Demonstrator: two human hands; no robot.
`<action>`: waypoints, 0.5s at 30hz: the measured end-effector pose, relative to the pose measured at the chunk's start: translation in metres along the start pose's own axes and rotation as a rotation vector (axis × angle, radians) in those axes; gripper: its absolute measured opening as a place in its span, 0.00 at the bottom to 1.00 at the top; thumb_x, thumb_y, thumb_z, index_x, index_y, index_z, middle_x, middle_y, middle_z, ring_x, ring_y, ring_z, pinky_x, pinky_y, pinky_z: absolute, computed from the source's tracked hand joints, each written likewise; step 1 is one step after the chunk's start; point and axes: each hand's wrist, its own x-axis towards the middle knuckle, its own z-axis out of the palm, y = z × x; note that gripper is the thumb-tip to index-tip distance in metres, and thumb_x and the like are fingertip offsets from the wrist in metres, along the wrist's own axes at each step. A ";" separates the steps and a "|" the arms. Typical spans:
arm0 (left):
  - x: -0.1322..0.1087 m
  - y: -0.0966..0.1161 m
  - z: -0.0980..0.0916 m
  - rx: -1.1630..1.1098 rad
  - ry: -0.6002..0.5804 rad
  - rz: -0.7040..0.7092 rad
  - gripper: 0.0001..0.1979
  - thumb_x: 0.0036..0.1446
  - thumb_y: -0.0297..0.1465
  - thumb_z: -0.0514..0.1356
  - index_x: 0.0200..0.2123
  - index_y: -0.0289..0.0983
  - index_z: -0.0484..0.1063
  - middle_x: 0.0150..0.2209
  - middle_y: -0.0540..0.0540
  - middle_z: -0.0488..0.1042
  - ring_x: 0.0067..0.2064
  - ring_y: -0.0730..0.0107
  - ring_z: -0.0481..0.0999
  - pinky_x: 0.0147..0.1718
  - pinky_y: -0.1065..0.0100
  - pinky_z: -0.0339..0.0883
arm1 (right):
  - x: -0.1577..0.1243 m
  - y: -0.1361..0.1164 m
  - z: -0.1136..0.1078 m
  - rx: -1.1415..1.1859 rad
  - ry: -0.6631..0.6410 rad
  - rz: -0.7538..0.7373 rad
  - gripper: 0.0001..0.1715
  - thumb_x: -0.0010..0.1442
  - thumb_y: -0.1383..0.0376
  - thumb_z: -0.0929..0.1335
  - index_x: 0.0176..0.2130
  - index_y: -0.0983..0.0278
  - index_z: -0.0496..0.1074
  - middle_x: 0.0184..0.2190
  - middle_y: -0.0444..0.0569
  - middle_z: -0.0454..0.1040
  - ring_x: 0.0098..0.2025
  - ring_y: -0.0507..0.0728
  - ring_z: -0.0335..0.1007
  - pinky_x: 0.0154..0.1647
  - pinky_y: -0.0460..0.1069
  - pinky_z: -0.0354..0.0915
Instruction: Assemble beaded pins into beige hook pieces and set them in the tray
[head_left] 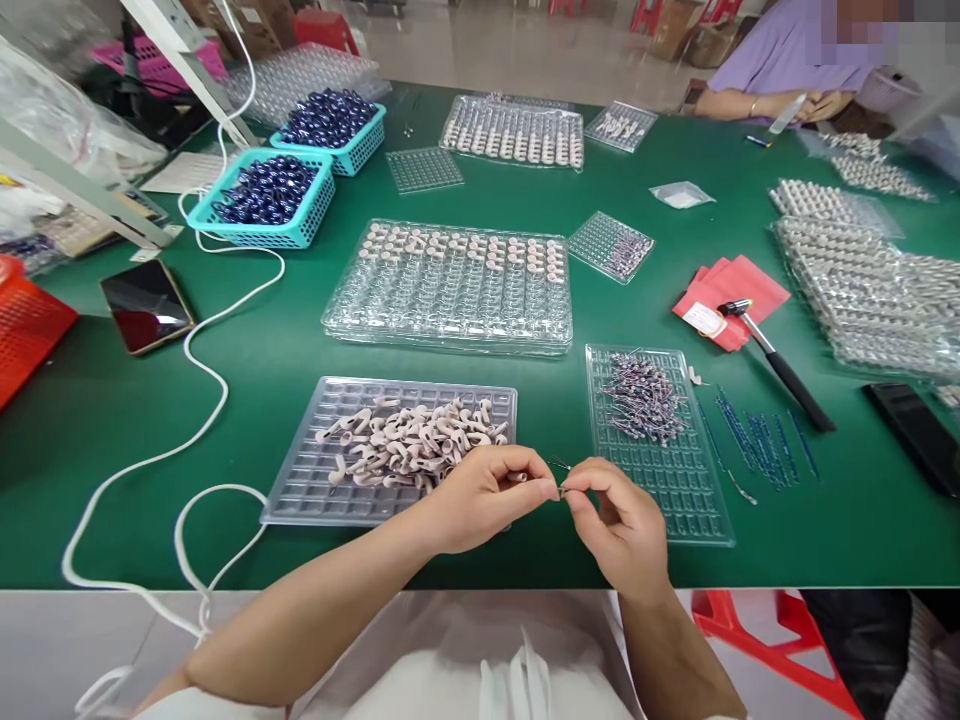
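My left hand [499, 498] is closed in a pinch, with the pale stem of an earbud shell [517, 477] showing between its fingers. My right hand [622, 525] pinches a tiny part with thin wires [561, 464], its fingertips almost meeting those of the left; the part is mostly hidden. Under and beyond my left hand lies a clear tray [300, 480] heaped with loose white earbud shells [420, 440]. Beyond my right hand, another clear tray [675, 510] holds a pile of small wired components [645, 395].
Blister trays [450, 320] with earbud shells stand ahead. Two turquoise baskets [300, 235] of dark blue glossy pieces, a phone [148, 305] and a white cable [217, 400] are at left. Right are a hammer [784, 370], red packets [750, 290] and stacked trays [840, 290]. A co-worker [787, 65] sits opposite.
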 end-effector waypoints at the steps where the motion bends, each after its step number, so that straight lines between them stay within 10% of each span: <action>1: 0.000 0.000 0.000 0.005 0.004 0.003 0.15 0.58 0.40 0.59 0.30 0.32 0.74 0.24 0.50 0.65 0.25 0.82 0.61 0.23 0.77 0.53 | -0.001 0.000 -0.001 0.009 0.006 0.010 0.08 0.63 0.73 0.66 0.39 0.61 0.71 0.33 0.46 0.72 0.35 0.52 0.69 0.35 0.47 0.66; 15: 0.000 0.000 -0.011 0.008 0.002 0.126 0.11 0.55 0.31 0.57 0.23 0.32 0.68 0.23 0.52 0.63 0.26 0.83 0.61 0.27 0.77 0.55 | -0.002 -0.001 -0.007 0.139 0.033 0.072 0.08 0.64 0.73 0.66 0.37 0.61 0.71 0.31 0.46 0.70 0.34 0.51 0.67 0.33 0.46 0.64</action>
